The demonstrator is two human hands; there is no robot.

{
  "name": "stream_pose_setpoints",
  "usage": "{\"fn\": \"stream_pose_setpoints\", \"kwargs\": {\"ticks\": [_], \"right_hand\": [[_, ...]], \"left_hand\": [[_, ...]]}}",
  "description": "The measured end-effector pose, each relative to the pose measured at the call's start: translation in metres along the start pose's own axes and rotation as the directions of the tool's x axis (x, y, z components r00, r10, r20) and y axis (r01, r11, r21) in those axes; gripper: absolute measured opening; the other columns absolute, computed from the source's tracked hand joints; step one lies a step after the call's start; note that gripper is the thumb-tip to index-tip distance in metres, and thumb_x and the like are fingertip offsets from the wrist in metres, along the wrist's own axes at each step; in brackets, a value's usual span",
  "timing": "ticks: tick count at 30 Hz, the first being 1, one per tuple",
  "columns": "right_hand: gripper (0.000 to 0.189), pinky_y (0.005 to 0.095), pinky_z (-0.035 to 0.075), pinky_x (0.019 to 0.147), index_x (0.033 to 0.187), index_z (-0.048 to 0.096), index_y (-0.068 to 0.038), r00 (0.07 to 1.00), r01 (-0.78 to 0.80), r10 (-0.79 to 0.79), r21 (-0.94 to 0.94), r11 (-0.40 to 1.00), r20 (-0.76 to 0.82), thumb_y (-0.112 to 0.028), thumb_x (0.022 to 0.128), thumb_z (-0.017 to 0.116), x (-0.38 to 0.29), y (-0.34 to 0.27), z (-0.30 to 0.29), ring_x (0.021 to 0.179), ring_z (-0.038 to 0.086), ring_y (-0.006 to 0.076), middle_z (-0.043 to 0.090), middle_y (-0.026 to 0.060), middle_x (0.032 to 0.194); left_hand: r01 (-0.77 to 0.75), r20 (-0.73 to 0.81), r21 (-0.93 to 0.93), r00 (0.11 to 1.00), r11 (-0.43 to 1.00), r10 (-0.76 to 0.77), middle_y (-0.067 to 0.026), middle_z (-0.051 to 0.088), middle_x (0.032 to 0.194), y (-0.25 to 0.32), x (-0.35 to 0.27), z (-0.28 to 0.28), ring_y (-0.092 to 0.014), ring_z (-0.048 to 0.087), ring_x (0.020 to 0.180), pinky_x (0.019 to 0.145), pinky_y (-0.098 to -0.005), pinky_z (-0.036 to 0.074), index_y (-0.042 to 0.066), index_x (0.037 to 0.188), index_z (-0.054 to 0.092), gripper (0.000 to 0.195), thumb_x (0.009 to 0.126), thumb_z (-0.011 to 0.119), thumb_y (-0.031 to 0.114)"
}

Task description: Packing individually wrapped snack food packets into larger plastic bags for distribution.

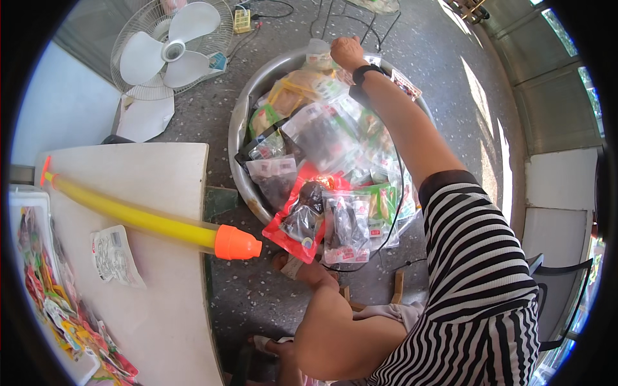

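My right hand [346, 52], with a dark band on its wrist, reaches to the far rim of a large round metal basin [238, 120]. Its fingers are curled beside a clear plastic package [317, 55]; whether they grip anything is hidden. Sealed food pouches heap the basin, some blurred, among them a clear pouch with dark contents [321, 132] and a yellow-edged pouch [292, 91]. At the near side, a red-edged pouch [277, 234] and a clear pouch with dark pieces [345, 222] overhang the rim. My left hand is out of view.
On the white table [169, 309] at left lie a yellow hand pump [140, 212] with an orange nozzle, a pouch [116, 255] and a white tray [31, 193] of colourful packets. A fan [173, 50] and a power strip [242, 21] stand beyond. A dark cord [401, 183] crosses the basin.
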State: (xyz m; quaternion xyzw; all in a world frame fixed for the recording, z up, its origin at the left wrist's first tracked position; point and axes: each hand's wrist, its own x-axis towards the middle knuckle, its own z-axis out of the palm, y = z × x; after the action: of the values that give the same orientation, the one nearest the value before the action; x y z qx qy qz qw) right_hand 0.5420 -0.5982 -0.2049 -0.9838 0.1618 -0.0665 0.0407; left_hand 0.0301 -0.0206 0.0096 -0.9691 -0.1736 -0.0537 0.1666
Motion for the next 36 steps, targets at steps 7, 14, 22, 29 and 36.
{"fn": "stream_pose_setpoints", "kwargs": {"ticks": [7,14,22,29,36], "right_hand": [[0.018,0.0440,0.042,0.081,0.086,0.068,-0.013,0.858,0.175,-0.080,0.142,0.974,-0.508,-0.017,0.080,0.051,-0.052,-0.008,-0.080,0.090,0.058,0.0281,0.063,0.0070,0.093],[0.019,0.0463,0.038,0.088,0.094,0.065,-0.010,0.898,0.323,-0.400,0.343,0.882,0.184,-0.018,0.077,0.063,-0.232,0.000,-0.039,0.097,0.055,0.0287,0.063,0.0060,0.094],[0.053,0.0654,0.023,0.097,0.133,0.038,-0.024,0.955,0.270,-0.277,0.077,0.960,0.106,-0.046,0.085,0.047,-0.198,-0.007,-0.003,0.130,0.018,0.0469,0.020,0.0157,0.145],[0.048,0.0721,0.015,0.097,0.134,0.036,-0.030,0.891,0.337,-0.306,-0.037,0.941,0.335,-0.048,0.089,0.034,-0.180,0.011,0.071,0.134,-0.001,0.0470,0.009,0.0057,0.150],[0.043,0.0759,0.020,0.092,0.133,0.036,-0.032,0.860,0.416,-0.375,-0.050,0.908,0.346,-0.045,0.092,0.032,-0.139,0.018,0.124,0.133,0.002,0.0498,0.006,0.0027,0.151]], "left_hand": [[0.027,0.061,0.049,0.998,0.998,-0.030,-0.0158,0.040,0.131,-0.004,-0.004,-0.004,-0.033,0.043,0.119,0.097,-0.0424,0.038,0.005,0.137,0.032,0.065,0.091,0.036,0.051],[-0.061,0.021,0.196,0.998,0.979,0.058,-0.0158,0.043,0.130,-0.026,-0.017,0.020,-0.031,0.044,0.119,0.098,-0.0416,0.037,0.003,0.136,0.034,0.060,0.094,0.033,0.046],[-0.053,-0.108,-0.125,0.993,0.991,0.039,-0.0253,0.042,0.127,-0.013,-0.009,0.021,-0.041,0.041,0.118,0.098,-0.0468,0.034,-0.003,0.133,0.036,0.060,0.094,0.038,0.042],[-0.024,-0.091,-0.066,0.996,0.998,0.018,-0.0261,0.043,0.125,-0.008,-0.009,0.016,-0.043,0.043,0.112,0.094,-0.0512,0.035,-0.004,0.132,0.038,0.062,0.093,0.039,0.045],[-0.027,-0.149,-0.108,0.989,0.994,0.010,-0.0235,0.045,0.124,-0.014,-0.011,0.028,-0.041,0.046,0.110,0.093,-0.0511,0.037,-0.004,0.130,0.041,0.066,0.090,0.042,0.049]]}}
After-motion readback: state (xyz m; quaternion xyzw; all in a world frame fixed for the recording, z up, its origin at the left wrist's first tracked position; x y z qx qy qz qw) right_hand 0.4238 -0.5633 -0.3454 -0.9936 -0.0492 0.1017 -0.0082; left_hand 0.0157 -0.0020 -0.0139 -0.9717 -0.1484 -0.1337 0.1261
